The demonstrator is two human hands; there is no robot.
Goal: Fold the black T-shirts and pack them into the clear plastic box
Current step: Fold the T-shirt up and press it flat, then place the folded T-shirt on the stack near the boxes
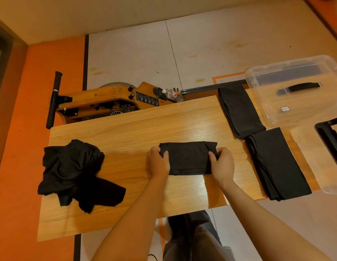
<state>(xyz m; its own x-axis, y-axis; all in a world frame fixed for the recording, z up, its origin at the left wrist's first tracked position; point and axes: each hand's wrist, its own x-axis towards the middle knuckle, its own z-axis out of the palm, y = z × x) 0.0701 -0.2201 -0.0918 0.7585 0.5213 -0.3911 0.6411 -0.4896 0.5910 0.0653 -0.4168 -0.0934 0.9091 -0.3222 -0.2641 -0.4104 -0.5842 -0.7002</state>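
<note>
Your left hand (158, 162) and right hand (222, 165) each pinch an end of the folded black T-shirt (188, 158), thumbs on top, fingers curled under, at mid wooden table (126, 129). Crumpled T-shirts (73, 172) lie left; two folded T-shirts (239, 110) (275, 164) lie right, beside the clear plastic box (295, 91) and its lid (318, 157)

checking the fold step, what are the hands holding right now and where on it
Both hands hold the folded black T-shirt on the table: the left hand grips its left end, the right hand its right end, thumbs on top.
</note>
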